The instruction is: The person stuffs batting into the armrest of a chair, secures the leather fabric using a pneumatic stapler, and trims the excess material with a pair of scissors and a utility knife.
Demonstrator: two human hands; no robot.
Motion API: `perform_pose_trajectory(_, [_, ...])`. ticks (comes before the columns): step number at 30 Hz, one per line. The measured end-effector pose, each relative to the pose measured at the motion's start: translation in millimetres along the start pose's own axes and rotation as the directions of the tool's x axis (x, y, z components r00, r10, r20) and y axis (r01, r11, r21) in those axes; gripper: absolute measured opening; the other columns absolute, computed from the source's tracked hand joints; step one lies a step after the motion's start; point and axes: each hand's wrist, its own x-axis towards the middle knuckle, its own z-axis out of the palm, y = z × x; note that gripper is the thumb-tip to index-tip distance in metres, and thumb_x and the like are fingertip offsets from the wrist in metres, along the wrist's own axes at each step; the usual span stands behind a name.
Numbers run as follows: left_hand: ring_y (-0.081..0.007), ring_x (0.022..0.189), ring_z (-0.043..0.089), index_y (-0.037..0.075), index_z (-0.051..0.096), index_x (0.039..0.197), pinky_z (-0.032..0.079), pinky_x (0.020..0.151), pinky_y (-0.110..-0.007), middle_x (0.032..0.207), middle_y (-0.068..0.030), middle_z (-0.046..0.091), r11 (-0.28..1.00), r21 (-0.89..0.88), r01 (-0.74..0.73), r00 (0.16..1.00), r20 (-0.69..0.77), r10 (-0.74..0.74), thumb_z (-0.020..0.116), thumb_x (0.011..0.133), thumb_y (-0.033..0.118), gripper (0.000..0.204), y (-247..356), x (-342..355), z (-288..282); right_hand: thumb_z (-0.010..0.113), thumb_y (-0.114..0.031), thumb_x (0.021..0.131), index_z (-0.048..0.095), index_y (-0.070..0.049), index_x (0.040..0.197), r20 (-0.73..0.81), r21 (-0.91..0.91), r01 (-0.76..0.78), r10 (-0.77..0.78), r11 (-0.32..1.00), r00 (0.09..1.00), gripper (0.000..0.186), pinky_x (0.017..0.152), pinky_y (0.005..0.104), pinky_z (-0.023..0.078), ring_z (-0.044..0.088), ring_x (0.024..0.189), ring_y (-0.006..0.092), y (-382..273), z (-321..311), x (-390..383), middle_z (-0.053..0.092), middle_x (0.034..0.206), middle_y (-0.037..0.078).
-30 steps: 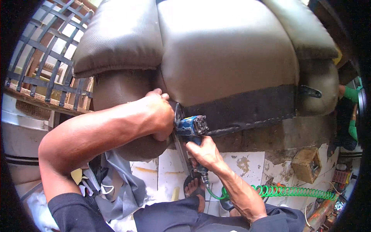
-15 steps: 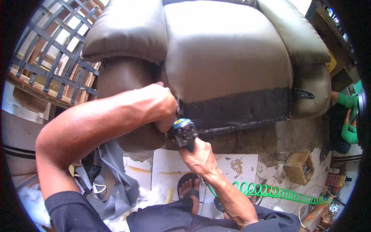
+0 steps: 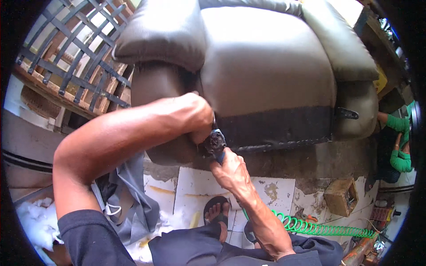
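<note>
A grey-brown leather armchair (image 3: 266,71) fills the middle, with a black fabric strip (image 3: 275,124) along its lower front edge. My right hand (image 3: 233,170) is closed around the handle of a black and blue staple gun (image 3: 216,141). The gun's head points up at the left corner of the seat front, close beside the black strip. My left hand (image 3: 197,113) reaches over to that same corner, bent at the wrist and curled. Most of its fingers are hidden behind the hand, so what they grip does not show.
A green coiled air hose (image 3: 328,228) stretches right from beneath my right forearm. Right of it stands a small wooden box (image 3: 341,196). Grey sheet material (image 3: 133,199) and white stuffing (image 3: 37,224) lie left. A strapped wooden frame (image 3: 75,57) is behind. A person in green sleeves (image 3: 401,159) is far right.
The view has shifted, so the armchair sits a little further right. The staple gun has turned slightly and its head is closer to my left hand. Both hands remain at the seat corner.
</note>
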Motion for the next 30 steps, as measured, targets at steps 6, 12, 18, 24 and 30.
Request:
perform_pose_trajectory(6, [-0.0240, 0.091, 0.067, 0.016, 0.072, 0.087, 0.050, 0.087, -0.045, 0.094, -0.0053, 0.072, 1.000, -0.021, 0.005, 0.967, -0.254, -0.010, 0.068, 0.085, 0.032, 0.016, -22, 2, 19, 0.064, -0.030, 0.081, 0.067, 0.007, 0.097, 0.086, 0.267, -0.159, 0.140, 0.951, 0.986, 0.040, 0.071, 0.0423, 0.054, 0.072, 0.073, 0.0289, 25, -15, -27, 0.069, 0.076, 0.022])
perform_pose_trajectory(12, [-0.0235, 0.085, 0.071, 0.014, 0.075, 0.086, 0.055, 0.082, -0.043, 0.092, -0.0044, 0.074, 0.992, 0.040, 0.119, 0.968, -0.226, -0.107, 0.062, 0.091, 0.026, 0.018, -34, -40, 2, 0.060, -0.016, 0.085, 0.061, 0.001, 0.072, 0.213, 0.683, -0.197, 0.065, 0.704, 0.975, 0.021, 0.047, 0.0342, 0.047, 0.053, 0.046, 0.0141, 52, -12, -35, 0.056, 0.058, 0.005])
perform_pose_trajectory(18, [-0.0253, 0.101, 0.069, 0.011, 0.077, 0.102, 0.051, 0.096, -0.044, 0.104, -0.0094, 0.076, 0.999, 0.027, -0.018, 0.801, -0.599, 0.030, 0.065, 0.086, 0.020, 0.022, -44, -90, 23, 0.057, -0.014, 0.088, 0.059, 0.000, 0.114, 0.409, 0.906, -0.392, -0.097, 0.160, 0.907, 0.029, 0.046, 0.0322, 0.047, 0.048, 0.046, 0.0117, 63, -17, -19, 0.050, 0.065, 0.002])
perform_pose_trajectory(24, [-0.0247, 0.079, 0.068, 0.007, 0.072, 0.077, 0.048, 0.087, -0.039, 0.077, -0.0097, 0.071, 0.998, -0.053, -0.014, 0.330, -0.943, -0.045, 0.065, 0.079, 0.017, 0.012, -26, -90, 49, 0.052, -0.013, 0.090, 0.054, 0.002, 0.123, 0.480, 0.869, -0.494, -0.232, -0.003, 0.846, 0.037, 0.049, 0.0319, 0.048, 0.047, 0.048, 0.0116, 66, 2, 5, 0.047, 0.066, 0.001])
perform_pose_trajectory(30, [-0.0239, 0.076, 0.068, 0.007, 0.070, 0.078, 0.050, 0.085, -0.038, 0.077, -0.0092, 0.070, 0.999, -0.053, -0.009, 0.268, -0.962, -0.048, 0.068, 0.075, 0.014, 0.008, -23, -82, 53, 0.052, -0.013, 0.089, 0.055, 0.003, 0.122, 0.498, 0.866, -0.490, -0.229, 0.094, 0.836, 0.037, 0.048, 0.0327, 0.048, 0.048, 0.048, 0.0118, 53, 9, 19, 0.047, 0.066, 0.001])
